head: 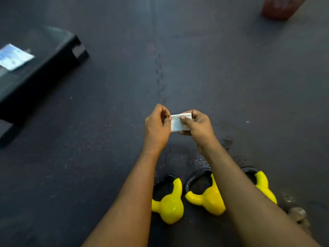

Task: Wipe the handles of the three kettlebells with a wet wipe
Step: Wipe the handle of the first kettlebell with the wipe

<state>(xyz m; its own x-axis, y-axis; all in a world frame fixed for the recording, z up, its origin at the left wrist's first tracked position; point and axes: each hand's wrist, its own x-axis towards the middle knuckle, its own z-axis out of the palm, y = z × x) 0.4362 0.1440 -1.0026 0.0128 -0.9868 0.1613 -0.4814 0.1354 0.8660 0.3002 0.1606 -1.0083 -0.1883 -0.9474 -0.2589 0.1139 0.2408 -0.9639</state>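
Pinching folded wet wipe [179, 123] between both hands [175, 124]; three kettlebells [204, 195] lie below forearms, middle handle [194, 177] nearest right hand [197, 126].

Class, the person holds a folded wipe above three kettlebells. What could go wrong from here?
1. The wet wipe is only pinched by the left hand and right hand; it might drop onto the floor mat and pick up dirt.
2. The right kettlebell is partly hidden under the right forearm, so its handle could be skipped.
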